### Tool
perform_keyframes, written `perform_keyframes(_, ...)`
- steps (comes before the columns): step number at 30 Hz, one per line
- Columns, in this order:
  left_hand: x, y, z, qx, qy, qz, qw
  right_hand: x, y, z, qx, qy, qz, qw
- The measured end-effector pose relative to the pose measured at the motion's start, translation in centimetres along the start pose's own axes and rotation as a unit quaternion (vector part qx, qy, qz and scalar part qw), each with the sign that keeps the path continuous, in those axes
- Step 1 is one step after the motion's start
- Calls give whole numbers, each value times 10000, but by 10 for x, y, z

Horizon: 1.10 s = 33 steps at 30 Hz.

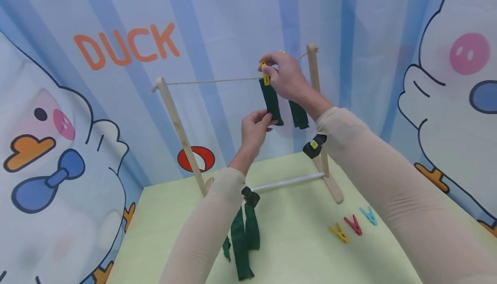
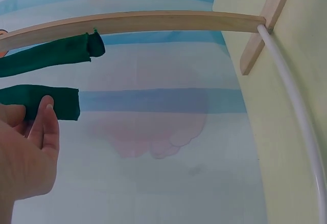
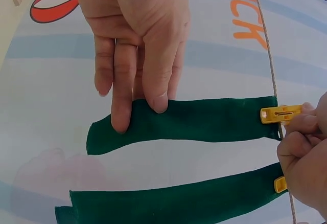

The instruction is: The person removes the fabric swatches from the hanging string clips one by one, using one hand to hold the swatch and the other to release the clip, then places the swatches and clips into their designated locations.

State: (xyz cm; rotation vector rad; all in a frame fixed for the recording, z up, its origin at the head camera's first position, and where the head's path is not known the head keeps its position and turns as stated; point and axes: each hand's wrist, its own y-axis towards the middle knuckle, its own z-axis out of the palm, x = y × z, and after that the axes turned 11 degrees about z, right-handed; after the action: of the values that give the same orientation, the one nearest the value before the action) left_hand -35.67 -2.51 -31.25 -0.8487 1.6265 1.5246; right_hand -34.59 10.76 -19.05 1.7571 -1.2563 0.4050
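Note:
A dark green cloth strip hangs from a thin cord strung between two wooden posts. My right hand pinches a yellow clothespin that sits over the cord and the strip's top end. Lower down, the left hand pinches the same strip near its bottom end, the thumb on one face and fingers behind. To the right hangs a second green strip, its top under another yellow clothespin. In the head view my right hand partly covers that second strip.
Several green strips lie on the table beside the left forearm. Yellow, red and blue clothespins lie at front right. A white rod joins the posts low down. Behind hangs a duck-printed curtain.

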Motion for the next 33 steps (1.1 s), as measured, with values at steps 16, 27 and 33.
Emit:
perform_keyframes(16, 1, -1, 5, 129, -36, 219, 9997, -7, 0, -5, -672, 407, 82, 9969)
perform_keyframes(27, 0, 0, 2, 126, -24, 247, 9996, 0, 7, -10, -790, 505, 149, 9955)
perform_keyframes(33, 0, 0, 2, 119, -35, 215, 9997, 5, 12, -13, -858, 619, 213, 9942)
